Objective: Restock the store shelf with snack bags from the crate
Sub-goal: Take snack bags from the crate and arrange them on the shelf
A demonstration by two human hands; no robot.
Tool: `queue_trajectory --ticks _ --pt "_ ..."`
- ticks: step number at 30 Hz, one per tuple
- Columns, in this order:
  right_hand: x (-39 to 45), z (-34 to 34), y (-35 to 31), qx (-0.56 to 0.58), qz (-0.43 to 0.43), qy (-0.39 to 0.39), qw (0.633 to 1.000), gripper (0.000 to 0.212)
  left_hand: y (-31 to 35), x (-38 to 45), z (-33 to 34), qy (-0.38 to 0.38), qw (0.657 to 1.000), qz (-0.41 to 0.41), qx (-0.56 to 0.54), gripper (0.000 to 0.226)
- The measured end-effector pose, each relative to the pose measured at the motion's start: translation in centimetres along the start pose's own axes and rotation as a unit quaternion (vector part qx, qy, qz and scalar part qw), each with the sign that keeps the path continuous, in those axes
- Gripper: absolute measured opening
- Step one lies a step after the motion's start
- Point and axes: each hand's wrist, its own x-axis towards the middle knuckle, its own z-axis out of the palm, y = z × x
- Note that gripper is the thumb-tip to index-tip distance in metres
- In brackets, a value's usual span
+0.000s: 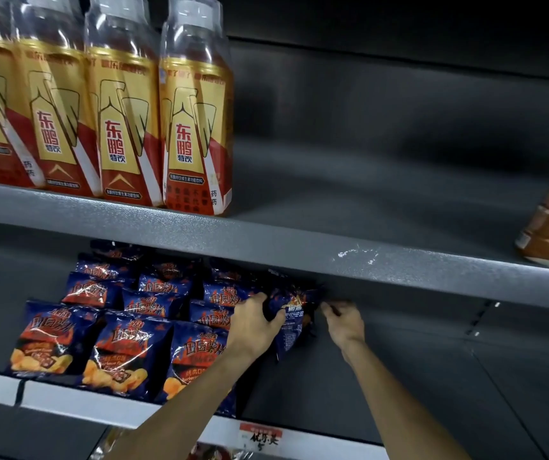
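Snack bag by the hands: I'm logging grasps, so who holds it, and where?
Both hands hold one snack bag: left hand grips its left edge, right hand pinches its right edge.

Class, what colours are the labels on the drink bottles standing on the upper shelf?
Gold and red, on the drink bottles; the head view, the only one, shows them.

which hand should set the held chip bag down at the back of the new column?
Left, probably. The left hand already grips the dark blue chip bag from its side, next to the stocked rows. The right hand only reaches its far edge under the upper shelf.
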Motion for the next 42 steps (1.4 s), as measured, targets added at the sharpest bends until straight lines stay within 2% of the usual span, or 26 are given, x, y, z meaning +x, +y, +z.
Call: queue_trajectory --ticks 8,17,21,25,29,32,34,36,38,39,42 --pt "-2.5 -2.9 -0.3 0.018 -0.014 0.028 0.999 0.032 0.9 -1.1 -0.5 -0.005 1.0 0.014 -0.015 0.024" --pt "-7.3 -5.0 -2.0 -0.013 -0.057 0.022 0.998 0.028 1.7 -2.8 -2.1 -0.022 0.999 0.024 -0.023 0.027" --pt "-10.1 -5.2 -2.8 -0.02 -0.088 -0.05 0.995 0.025 2.6 -3.3 -2.6 -0.015 0.999 0.031 -0.016 0.029" --pt "-13.0 -5.1 -3.9 0.009 -0.087 -0.139 0.986 0.041 3.7 -3.9 -2.6 -0.009 0.999 0.02 -0.03 0.028" --pt "-15.0 -5.4 -4.3 0.035 -0.097 -0.175 0.979 0.051 4.5 -4.3 -1.9 -0.042 0.997 -0.015 -0.071 0.027" --pt "-15.2 -6.0 -4.0 0.042 -0.101 -0.195 0.975 0.057 5.7 -4.6 -2.1 -0.089 0.984 -0.062 -0.143 0.036" --pt "-14.8 -6.5 -3.8 0.011 -0.112 -0.177 0.978 0.051 6.2 -4.8 -1.8 -0.137 0.964 -0.105 -0.204 0.033" --pt "-14.3 -7.0 -3.8 -0.007 -0.11 -0.143 0.984 0.052 6.4 -4.9 -1.3 -0.154 0.952 -0.114 -0.237 0.029" --pt "-13.9 -7.6 -3.7 0.029 -0.103 -0.133 0.985 0.044 6.6 -4.8 -0.9 -0.141 0.962 -0.085 -0.217 0.019" --pt "-13.6 -7.7 -3.6 0.054 -0.094 -0.131 0.985 0.037 6.5 -4.7 -0.7 -0.14 0.969 -0.066 -0.193 0.021" --pt "-12.4 -8.1 -3.4 0.092 -0.079 -0.122 0.985 0.028 6.4 -4.7 -0.7 -0.138 0.977 -0.031 -0.159 0.052"
